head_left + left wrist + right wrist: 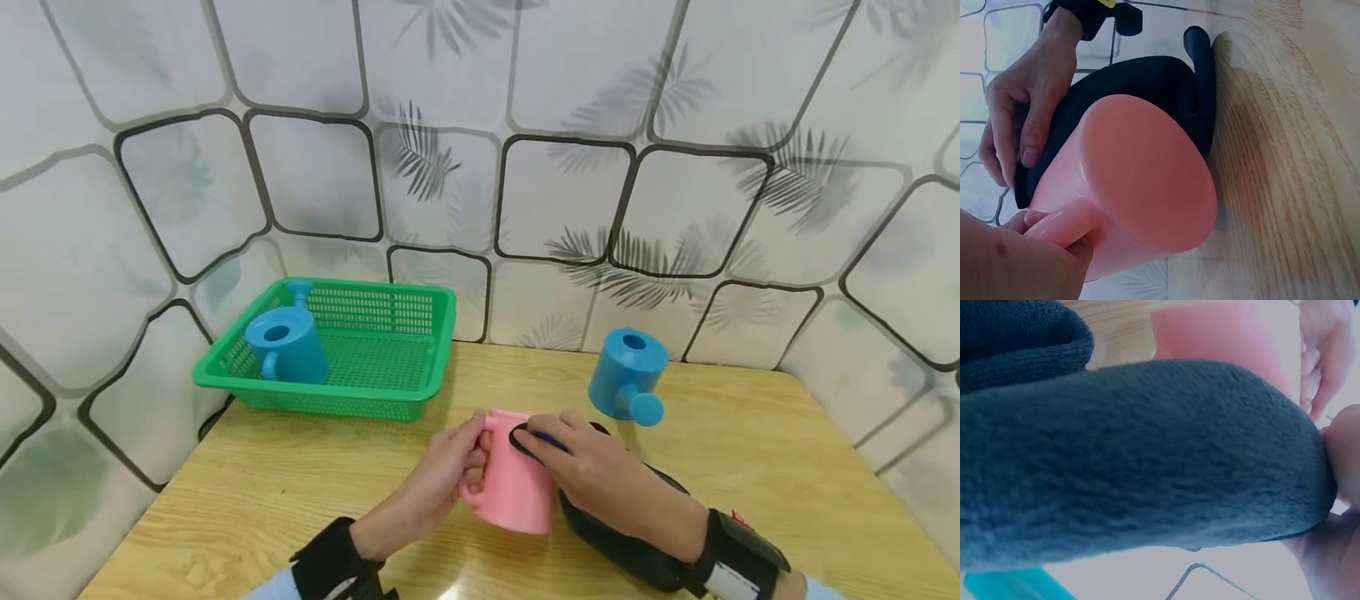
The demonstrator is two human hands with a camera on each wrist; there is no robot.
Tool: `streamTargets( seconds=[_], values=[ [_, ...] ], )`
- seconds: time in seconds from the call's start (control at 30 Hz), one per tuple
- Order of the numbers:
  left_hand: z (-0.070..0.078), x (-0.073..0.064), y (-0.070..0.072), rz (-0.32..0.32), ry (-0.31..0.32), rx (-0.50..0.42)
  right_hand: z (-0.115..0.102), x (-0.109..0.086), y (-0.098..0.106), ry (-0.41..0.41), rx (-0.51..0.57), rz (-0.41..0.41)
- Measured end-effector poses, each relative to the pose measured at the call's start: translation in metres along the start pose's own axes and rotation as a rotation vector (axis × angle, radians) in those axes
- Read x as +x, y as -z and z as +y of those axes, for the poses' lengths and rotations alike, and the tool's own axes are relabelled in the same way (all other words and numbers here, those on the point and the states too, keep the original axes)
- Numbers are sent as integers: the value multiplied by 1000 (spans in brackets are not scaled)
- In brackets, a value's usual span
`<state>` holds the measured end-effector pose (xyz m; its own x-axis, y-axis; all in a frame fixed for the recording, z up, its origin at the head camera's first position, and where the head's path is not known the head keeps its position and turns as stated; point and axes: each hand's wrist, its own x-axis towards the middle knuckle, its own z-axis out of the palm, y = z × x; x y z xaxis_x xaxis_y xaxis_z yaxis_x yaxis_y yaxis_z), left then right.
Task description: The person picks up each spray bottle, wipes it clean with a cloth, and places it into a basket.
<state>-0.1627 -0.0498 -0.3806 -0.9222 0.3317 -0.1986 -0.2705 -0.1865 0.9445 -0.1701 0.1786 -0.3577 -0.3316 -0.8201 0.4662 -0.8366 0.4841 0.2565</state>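
A pink mug (517,492) is tilted, its flat base turned toward me in the left wrist view. My left hand (461,467) grips the mug's side handle (1066,224). Between the fingers and thumb of my right hand (588,471) is a dark, plush cloth (1147,456), pressed against the mug's side near the upper rim. The rest of this cloth (1141,72) hangs down behind the mug toward the tabletop. The mug's far side is hidden by the cloth and my right hand.
At the back left of the wooden table (300,483) stands a green plastic basket (390,406) with a blue watering can (288,346) inside. A second blue watering can (626,371) stands at the back right. Patterned wall covering (442,192) rises behind the table.
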Motion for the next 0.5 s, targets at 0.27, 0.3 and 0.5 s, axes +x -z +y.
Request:
streamTargets(
  seconds=[0.27,0.3,0.5],
  values=[
    [1,1,0,30,-50,-30,-23,-6,3,119,-72,-108],
    [1,1,0,34,-51,-37,-25,-7,3,125,-43,-107],
    [1,1,2,52,-64,-61,-34,-11,2,154,97,-97]
  ],
)
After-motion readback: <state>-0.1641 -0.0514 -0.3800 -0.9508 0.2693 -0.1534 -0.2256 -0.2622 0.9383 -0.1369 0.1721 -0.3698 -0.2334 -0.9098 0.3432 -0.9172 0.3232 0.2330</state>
